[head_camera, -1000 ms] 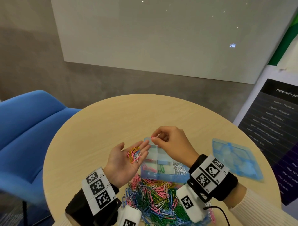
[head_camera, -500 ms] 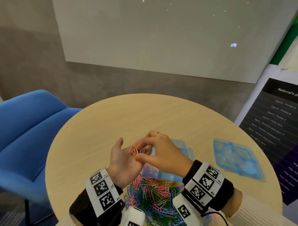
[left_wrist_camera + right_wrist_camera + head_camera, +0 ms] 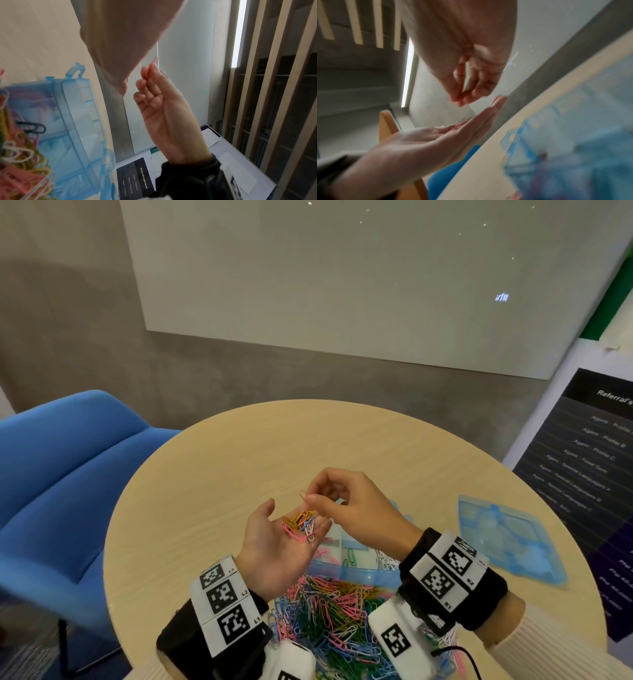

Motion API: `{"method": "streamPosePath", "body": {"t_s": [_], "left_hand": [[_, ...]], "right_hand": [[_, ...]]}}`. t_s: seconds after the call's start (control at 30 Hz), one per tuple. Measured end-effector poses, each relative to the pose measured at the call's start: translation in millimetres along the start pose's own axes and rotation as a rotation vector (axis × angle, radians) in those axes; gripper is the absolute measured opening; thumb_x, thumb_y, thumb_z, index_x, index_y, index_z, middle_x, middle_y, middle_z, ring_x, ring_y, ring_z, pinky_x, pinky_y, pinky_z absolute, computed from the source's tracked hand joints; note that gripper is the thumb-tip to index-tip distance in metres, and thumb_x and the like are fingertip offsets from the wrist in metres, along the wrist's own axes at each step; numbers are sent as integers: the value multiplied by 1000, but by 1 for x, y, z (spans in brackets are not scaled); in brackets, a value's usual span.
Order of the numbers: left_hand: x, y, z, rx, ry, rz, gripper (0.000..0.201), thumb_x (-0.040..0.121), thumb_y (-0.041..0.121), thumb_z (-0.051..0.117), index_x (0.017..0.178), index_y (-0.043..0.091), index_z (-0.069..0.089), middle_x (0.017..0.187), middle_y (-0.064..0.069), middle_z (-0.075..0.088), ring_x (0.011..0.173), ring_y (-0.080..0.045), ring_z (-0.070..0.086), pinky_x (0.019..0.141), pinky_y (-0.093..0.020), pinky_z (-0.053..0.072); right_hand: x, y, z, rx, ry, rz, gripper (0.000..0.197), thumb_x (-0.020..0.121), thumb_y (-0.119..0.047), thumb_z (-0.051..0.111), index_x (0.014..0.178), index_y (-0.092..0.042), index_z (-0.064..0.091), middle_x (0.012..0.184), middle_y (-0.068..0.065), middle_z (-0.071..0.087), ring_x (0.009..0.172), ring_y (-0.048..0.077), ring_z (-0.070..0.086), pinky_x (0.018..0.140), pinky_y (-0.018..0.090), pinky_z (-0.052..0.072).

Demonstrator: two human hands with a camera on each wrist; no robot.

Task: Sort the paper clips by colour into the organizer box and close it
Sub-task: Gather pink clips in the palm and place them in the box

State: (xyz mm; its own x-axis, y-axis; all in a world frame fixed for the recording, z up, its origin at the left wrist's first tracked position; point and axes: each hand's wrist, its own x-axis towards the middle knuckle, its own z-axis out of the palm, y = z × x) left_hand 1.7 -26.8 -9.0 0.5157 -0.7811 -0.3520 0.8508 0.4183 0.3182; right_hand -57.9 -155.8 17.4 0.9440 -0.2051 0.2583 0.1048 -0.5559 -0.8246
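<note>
Above the flat palm (image 3: 270, 546), fingertips (image 3: 310, 501) pinch a looped pink clip (image 3: 302, 495).

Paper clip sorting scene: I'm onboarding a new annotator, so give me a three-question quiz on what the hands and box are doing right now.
1. True or false: the left hand lies palm up with several mixed-colour clips on it.
2. What does the right hand pinch? A) a pink clip B) the box lid C) nothing
3. Fill in: the organizer box stands ____, its lid lying apart on the table.

Key: 1 true. 2 A, the pink clip sits between thumb and fingertip. 3 open.
</note>
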Motion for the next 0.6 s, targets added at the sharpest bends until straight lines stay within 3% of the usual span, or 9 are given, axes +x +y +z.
{"method": "streamPosePath", "body": {"t_s": [0.07,0.13,0.2,0.23,0.37,0.47,0.53,0.6], "left_hand": [[2,3,-2,-20,-4,-2,67,103,42,24,121,-16,53,122,-30,60,111,-34,59,92,-39,48],[5,7,-4,-35,3,5,62,104,37,23,123,-13,53,117,-24,62,97,-30,60,77,-35,54],[8,9,-5,-49,12,4,58,103,33,22,131,-10,50,109,-22,61,86,-26,59,60,-30,55],[9,10,-6,-48,19,4,57,103,32,22,133,-8,49,104,-21,62,82,-25,58,58,-29,54],[6,8,-6,-38,13,-19,56,105,31,23,132,-11,48,107,-16,56,73,-21,52,68,-26,37],[7,6,-7,-40,15,-51,55,106,32,25,120,-14,51,103,-18,60,82,-22,53,71,-25,43],[8,7,-7,-8,42,-46,57,106,33,25,122,-14,51,110,-23,63,98,-25,58,78,-30,55],[9,10,-8,2,76,-30,59,106,36,24,130,-12,49,130,-24,57,121,-27,54,100,-38,49]], "right_hand": [[0,0,-4,-146,-86,-102,2,91,-13,66,92,-11,67,84,6,68,75,14,61,69,26,50],[-2,3,-5,-297,-169,-188,6,91,-9,65,94,-11,69,85,-2,66,74,6,57,67,14,43],[-4,8,-3,-379,-223,-259,10,89,-6,65,96,-10,71,90,-3,64,74,2,52,68,11,40],[-4,10,-2,-397,-237,-281,11,89,-5,66,97,-10,72,93,-2,62,75,2,51,68,10,39],[-3,15,0,-430,-214,-314,8,90,-8,65,94,-10,71,96,4,62,84,11,56,71,5,33],[-2,15,1,-421,-188,-300,7,92,-11,62,94,-10,69,90,1,63,79,8,54,69,8,35],[-2,13,0,-352,-158,-260,6,93,-11,61,92,-9,67,85,-2,64,76,5,54,67,10,37],[-3,10,-3,-279,-101,-215,6,93,-10,62,90,-9,67,80,-4,67,73,5,58,64,11,39]]}}
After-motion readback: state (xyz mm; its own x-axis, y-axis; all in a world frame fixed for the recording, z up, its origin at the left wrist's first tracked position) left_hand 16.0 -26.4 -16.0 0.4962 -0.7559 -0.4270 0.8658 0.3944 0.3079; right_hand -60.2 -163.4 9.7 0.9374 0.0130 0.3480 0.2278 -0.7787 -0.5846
